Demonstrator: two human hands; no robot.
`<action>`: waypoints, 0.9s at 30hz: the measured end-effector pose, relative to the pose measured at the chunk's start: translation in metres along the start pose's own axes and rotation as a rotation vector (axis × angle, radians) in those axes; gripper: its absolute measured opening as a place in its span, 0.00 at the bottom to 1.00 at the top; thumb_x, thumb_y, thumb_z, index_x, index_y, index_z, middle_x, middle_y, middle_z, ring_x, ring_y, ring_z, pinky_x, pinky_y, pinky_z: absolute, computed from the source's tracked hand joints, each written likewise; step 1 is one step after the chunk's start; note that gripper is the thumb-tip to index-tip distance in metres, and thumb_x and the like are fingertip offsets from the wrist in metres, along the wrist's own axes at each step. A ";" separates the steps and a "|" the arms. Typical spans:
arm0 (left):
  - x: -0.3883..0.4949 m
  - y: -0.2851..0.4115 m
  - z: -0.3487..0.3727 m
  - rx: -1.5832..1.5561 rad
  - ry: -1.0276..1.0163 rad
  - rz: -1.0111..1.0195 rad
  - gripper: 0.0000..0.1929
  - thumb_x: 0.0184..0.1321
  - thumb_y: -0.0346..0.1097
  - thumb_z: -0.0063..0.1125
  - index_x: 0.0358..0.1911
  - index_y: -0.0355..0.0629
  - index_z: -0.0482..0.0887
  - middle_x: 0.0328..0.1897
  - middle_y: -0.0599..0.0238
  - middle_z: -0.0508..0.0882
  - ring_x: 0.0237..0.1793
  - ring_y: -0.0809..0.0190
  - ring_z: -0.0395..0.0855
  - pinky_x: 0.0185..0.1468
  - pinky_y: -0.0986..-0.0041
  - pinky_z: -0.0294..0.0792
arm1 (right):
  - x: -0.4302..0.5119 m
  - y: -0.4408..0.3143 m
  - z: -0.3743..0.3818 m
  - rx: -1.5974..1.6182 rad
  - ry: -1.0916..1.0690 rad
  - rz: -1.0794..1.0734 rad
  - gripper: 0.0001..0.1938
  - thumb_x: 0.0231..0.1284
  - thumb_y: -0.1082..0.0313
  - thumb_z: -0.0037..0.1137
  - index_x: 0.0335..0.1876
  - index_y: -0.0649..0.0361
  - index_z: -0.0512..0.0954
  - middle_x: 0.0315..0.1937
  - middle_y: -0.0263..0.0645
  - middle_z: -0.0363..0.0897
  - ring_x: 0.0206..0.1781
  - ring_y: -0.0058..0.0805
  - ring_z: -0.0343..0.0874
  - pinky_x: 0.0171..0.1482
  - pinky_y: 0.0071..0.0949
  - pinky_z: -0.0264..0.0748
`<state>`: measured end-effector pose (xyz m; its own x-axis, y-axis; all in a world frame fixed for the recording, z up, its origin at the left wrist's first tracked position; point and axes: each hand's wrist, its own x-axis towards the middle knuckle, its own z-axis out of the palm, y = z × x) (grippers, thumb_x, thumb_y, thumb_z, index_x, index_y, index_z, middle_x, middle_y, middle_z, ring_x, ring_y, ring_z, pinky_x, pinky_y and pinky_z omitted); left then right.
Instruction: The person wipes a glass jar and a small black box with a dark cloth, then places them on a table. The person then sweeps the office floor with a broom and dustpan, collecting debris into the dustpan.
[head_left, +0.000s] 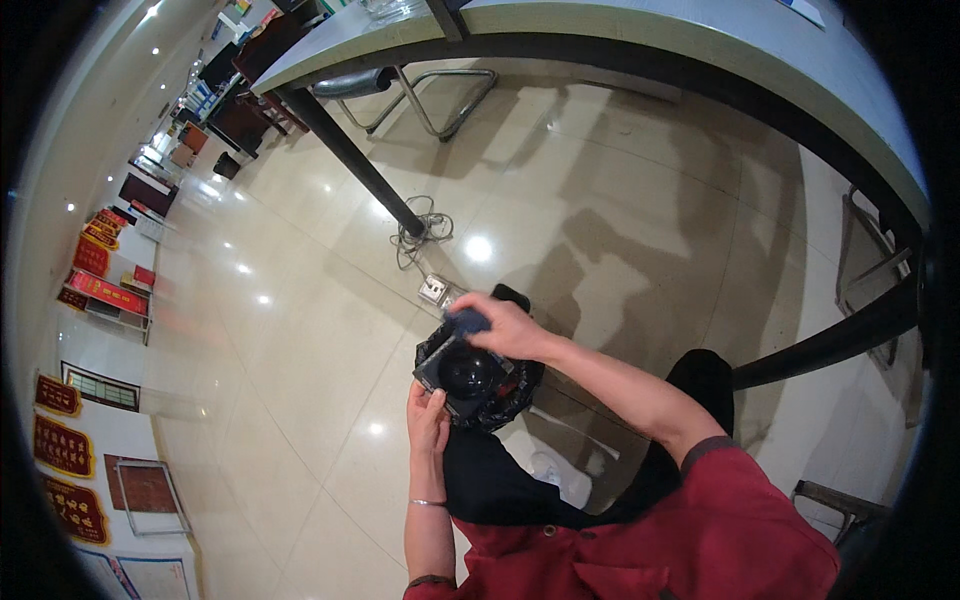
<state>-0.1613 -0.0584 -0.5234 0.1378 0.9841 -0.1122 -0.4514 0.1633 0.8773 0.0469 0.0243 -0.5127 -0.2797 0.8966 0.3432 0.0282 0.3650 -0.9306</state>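
My left hand grips the lower left edge of a dark, square-framed object with a glossy black round middle. Its exact kind is not clear. Bunched in the fingers of my right hand is a dark blue cloth or pad, at the object's upper edge. Whether the cloth touches the surface cannot be made out. Below the object, a bin lined with a black plastic bag stands close to my knees, partly hidden by the object and my hands.
A power strip and a coiled grey cable lie on the tiled floor beyond the bin. The cable loops around a dark table leg. A white tabletop curves overhead, and a metal-framed chair stands beneath it.
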 end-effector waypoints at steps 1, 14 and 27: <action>0.000 -0.001 0.000 -0.010 -0.019 -0.021 0.21 0.56 0.31 0.58 0.53 0.38 0.68 0.50 0.60 0.77 0.49 0.62 0.78 0.51 0.68 0.73 | 0.003 -0.006 0.002 -0.170 -0.129 -0.203 0.20 0.43 0.74 0.54 0.47 0.56 0.71 0.45 0.40 0.74 0.48 0.39 0.75 0.50 0.35 0.69; -0.005 -0.002 -0.005 -0.029 -0.063 -0.051 0.18 0.55 0.29 0.59 0.49 0.39 0.71 0.45 0.64 0.79 0.45 0.65 0.78 0.50 0.72 0.71 | 0.014 -0.014 0.015 -0.259 -0.313 -0.038 0.15 0.36 0.67 0.56 0.37 0.52 0.76 0.24 0.44 0.77 0.30 0.44 0.77 0.34 0.37 0.70; -0.001 -0.002 -0.002 -0.018 -0.146 -0.078 0.20 0.55 0.31 0.60 0.51 0.39 0.70 0.49 0.63 0.79 0.48 0.64 0.78 0.52 0.72 0.71 | 0.018 -0.012 0.020 -0.148 -0.082 0.138 0.14 0.40 0.65 0.54 0.37 0.55 0.76 0.28 0.47 0.78 0.35 0.44 0.78 0.38 0.35 0.73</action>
<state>-0.1619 -0.0593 -0.5258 0.2988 0.9480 -0.1097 -0.4496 0.2412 0.8600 0.0222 0.0312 -0.4980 -0.3405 0.9194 0.1966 0.2105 0.2784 -0.9371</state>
